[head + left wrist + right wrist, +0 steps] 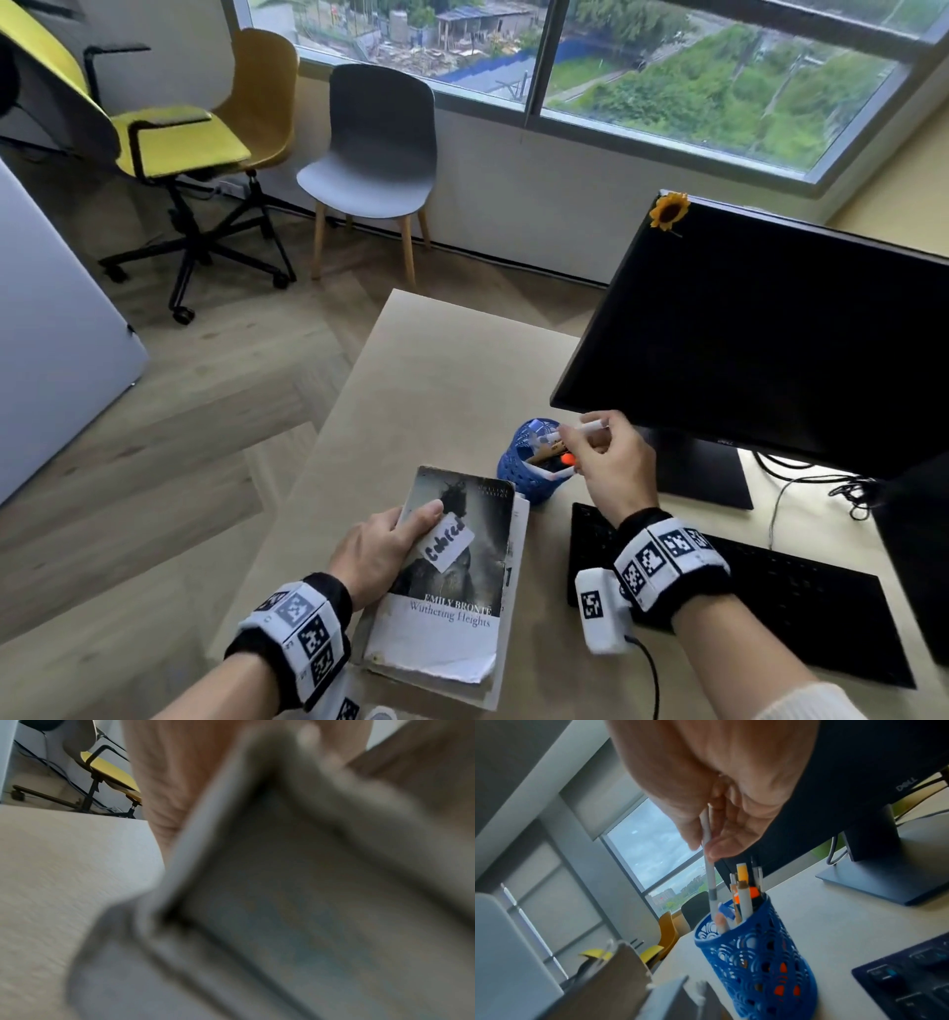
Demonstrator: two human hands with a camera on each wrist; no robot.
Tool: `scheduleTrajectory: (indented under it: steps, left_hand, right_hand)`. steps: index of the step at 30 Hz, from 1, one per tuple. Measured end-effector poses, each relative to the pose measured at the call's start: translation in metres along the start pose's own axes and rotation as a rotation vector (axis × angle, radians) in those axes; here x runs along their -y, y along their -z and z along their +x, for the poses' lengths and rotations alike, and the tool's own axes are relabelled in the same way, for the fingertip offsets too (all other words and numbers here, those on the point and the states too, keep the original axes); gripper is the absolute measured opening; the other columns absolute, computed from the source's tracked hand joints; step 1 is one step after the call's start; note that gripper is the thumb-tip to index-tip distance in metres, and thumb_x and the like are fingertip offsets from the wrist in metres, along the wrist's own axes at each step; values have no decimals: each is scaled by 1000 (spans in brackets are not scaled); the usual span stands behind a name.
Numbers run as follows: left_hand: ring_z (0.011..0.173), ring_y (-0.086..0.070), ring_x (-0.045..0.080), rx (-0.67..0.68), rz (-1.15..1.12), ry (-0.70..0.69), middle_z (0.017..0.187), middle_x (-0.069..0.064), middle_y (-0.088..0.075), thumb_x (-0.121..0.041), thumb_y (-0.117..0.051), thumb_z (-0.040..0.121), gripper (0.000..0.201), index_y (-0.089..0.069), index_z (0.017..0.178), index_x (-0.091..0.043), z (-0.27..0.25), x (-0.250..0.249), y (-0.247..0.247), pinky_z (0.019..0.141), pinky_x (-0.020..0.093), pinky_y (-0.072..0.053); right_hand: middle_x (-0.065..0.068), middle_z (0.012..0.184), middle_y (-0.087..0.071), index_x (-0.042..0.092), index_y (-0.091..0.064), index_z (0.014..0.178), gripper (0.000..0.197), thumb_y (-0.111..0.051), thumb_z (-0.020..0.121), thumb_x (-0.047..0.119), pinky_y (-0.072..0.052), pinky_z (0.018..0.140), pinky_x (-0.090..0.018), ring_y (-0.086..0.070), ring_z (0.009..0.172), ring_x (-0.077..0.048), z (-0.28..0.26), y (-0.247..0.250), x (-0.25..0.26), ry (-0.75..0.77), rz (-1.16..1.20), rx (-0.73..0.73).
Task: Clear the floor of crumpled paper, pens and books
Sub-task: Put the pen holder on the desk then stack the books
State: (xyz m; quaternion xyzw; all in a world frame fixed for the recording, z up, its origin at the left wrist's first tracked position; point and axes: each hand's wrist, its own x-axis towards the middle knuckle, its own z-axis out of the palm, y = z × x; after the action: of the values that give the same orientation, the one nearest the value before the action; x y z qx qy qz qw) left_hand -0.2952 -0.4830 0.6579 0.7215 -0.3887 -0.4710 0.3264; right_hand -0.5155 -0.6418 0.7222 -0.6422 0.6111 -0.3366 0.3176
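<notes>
A paperback, "Wuthering Heights" [452, 580], lies on top of another thin book at the desk's near left. My left hand [411, 521] grips their left edge, thumb on the cover; the fingers underneath are hidden. In the left wrist view the book [295, 902] is a blur in front of my left hand [174, 787]. My right hand [583, 437] pinches a white pen [590, 425] over a blue lattice pen holder [529, 465]. In the right wrist view the white pen [709, 874] hangs from my right hand [706, 843], its tip inside the rim of the holder [757, 963], which has several pens in it.
The light wooden desk [436, 370] carries a black monitor [760, 334] with a sunflower on its corner, and a black keyboard [770, 606]. On the wooden floor beyond stand a grey chair [375, 149], a mustard chair [262, 92] and a yellow office chair [179, 139].
</notes>
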Motion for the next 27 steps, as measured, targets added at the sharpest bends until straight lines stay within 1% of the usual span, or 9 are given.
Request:
scheduleTrajectory:
  steps: [3,7,9,11,13,15,17,21,27]
  left_hand:
    - [77,-69,12,-1,4,-5,78,-5,-74,-87,-38,63,74,-68,76,-22,0,0,1,86,38,-52]
    - [77,-70,13,-1,7,7,77,-4,-74,-89,-37,62,77,-69,78,-21,0,0,1,86,39,-52]
    - [78,-70,14,-1,7,23,78,-5,-75,-89,-37,62,74,-70,77,-24,2,2,-1,87,39,-52]
    - [80,-70,14,5,-3,39,79,-6,-75,-90,-40,63,70,-70,76,-28,2,3,-3,89,39,-52]
    - [81,-70,14,22,-6,49,80,-6,-75,-90,-40,63,71,-71,79,-27,1,1,-7,88,39,-52]
    - [80,-70,12,40,1,49,81,-5,-75,-90,-38,63,74,-71,82,-26,-1,-2,-13,86,38,-53]
    - [79,-70,10,55,26,38,82,-7,-75,-90,-36,62,75,-71,84,-27,-4,-8,-22,84,35,-53]
    - [79,-69,10,86,27,24,82,-8,-75,-91,-36,61,74,-72,87,-32,-5,-20,-43,83,34,-54]
    - [81,-70,17,102,31,38,85,-3,-74,-96,-34,57,84,-70,88,-27,0,-35,-70,86,38,-53]
  right_hand:
    - [9,71,-61,21,-55,98,32,-72,80,42,-44,71,-26,-59,71,-9,-12,-2,-1,38,-136,-46]
    - [6,71,-62,23,-58,89,18,-66,85,39,-46,66,-27,-60,71,-14,-53,-3,-22,61,-153,-48]
    - [8,77,-63,24,-60,85,23,-60,87,47,-45,65,-24,-61,75,-14,-79,-2,-35,12,-189,70]
    - [7,83,-67,23,-64,85,50,-44,82,70,-47,71,-25,-63,81,-13,-101,0,-47,-111,-210,285]
    - [1,97,-71,17,-67,98,83,-29,74,87,-51,84,-28,-65,92,-13,-120,-3,-55,-252,-146,531]
    - [-2,116,-68,13,-62,116,101,-21,70,93,-47,96,-33,-61,108,-16,-135,-7,-58,-348,-106,674]
    - [5,114,-69,21,-64,116,97,-22,69,94,-45,100,-34,-62,108,-11,-143,-5,-56,-390,-65,694]
    - [20,111,-69,34,-64,118,78,-36,71,89,-44,102,-27,-60,107,2,-145,14,-48,-406,-18,642]
    - [15,112,-70,30,-66,117,76,-44,70,86,-44,105,-32,-63,107,-1,-134,29,-48,-476,87,593]
